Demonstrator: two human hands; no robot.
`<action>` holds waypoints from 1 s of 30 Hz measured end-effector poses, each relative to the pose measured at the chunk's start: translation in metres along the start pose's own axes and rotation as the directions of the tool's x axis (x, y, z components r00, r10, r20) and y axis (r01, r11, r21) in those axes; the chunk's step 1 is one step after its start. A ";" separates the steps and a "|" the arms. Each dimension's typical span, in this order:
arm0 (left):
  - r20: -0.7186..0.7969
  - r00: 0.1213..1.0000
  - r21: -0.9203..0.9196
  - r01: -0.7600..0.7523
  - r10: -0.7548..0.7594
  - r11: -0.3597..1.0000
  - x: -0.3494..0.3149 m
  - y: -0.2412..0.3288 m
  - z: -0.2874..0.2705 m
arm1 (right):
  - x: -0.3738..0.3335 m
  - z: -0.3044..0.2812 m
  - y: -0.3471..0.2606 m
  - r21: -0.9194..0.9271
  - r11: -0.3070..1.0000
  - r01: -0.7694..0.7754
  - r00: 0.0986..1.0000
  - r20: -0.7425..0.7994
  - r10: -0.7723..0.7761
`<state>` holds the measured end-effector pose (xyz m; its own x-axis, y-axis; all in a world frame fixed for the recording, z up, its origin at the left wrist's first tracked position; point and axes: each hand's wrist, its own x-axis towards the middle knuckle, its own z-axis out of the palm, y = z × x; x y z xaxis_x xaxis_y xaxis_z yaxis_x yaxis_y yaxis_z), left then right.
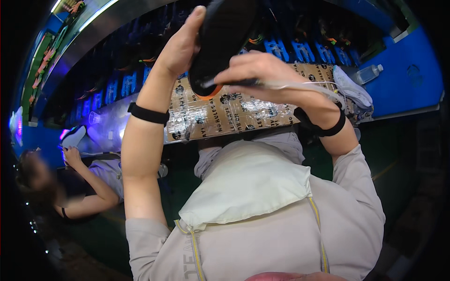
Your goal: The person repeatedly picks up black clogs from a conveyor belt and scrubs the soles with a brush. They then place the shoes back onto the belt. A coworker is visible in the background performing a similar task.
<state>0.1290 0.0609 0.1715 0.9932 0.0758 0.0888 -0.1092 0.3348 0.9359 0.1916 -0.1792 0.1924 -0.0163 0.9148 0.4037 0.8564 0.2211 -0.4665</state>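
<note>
The black shoe point(225, 37) stood long axis upright, left hand point(180, 44) clamped on its left side, right hand point(262, 75) fingers pinching a thin tool point(243, 83) at its lower end

Light grey short-sleeved tee point(262, 243) w/ yellow stitch lines down front, faint grey lettering nr chest. Black stretchy wristband point(148, 114) on left forearm, matching black wristband point(328, 127) on right. Both forearms bare.
</note>
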 end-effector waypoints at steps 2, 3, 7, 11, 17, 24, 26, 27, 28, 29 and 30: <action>0.054 0.996 0.184 0.059 -0.070 0.981 0.004 0.005 0.013 | -0.001 0.006 0.004 -0.092 0.984 0.150 0.986 0.087 -0.142; 0.019 0.995 0.295 0.086 -0.096 0.952 0.010 0.001 0.010 | -0.001 0.003 0.006 0.063 0.988 0.141 0.982 0.120 -0.147; -0.067 0.985 0.501 0.168 -0.156 0.849 0.012 0.010 0.032 | 0.005 -0.006 -0.002 -0.106 0.994 0.030 0.997 0.070 -0.022; -0.118 0.975 0.609 0.219 -0.186 0.762 0.012 0.005 0.027 | 0.000 0.000 -0.003 -0.093 0.985 0.144 0.962 0.248 -0.117; -0.266 0.963 0.099 -0.013 0.039 0.995 -0.016 -0.026 -0.023 | -0.011 -0.015 0.003 0.112 0.993 0.038 0.998 0.051 -0.044; -0.144 0.967 -0.477 0.120 -0.212 0.871 -0.145 -0.100 -0.087 | -0.058 0.017 0.028 0.641 0.679 -0.359 0.760 -0.221 0.611; -0.001 0.945 -0.580 0.267 -0.328 0.770 -0.173 -0.117 -0.077 | -0.070 0.041 0.046 0.746 0.601 -0.287 0.700 -0.265 0.663; -0.080 0.898 -0.635 0.289 -0.433 0.717 -0.183 -0.132 -0.073 | -0.071 0.045 0.046 0.740 0.568 -0.362 0.684 -0.203 0.701; 0.125 0.928 -0.637 0.346 -0.351 0.689 -0.189 -0.145 -0.072 | -0.070 0.052 0.047 0.746 0.564 -0.355 0.680 -0.208 0.703; 0.085 0.913 -0.664 0.351 -0.400 0.660 -0.194 -0.161 -0.068 | -0.069 0.064 0.048 0.748 0.563 -0.351 0.674 -0.216 0.707; 0.042 0.895 -0.692 0.346 -0.444 0.633 -0.194 -0.172 -0.059 | -0.064 0.070 0.048 0.748 0.566 -0.345 0.673 -0.223 0.705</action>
<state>-0.0470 0.0443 -0.0271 0.9392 -0.1202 -0.3217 0.2463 0.8884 0.3873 0.1976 -0.2036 0.0885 0.7083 0.6959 0.1183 0.1046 0.0622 -0.9926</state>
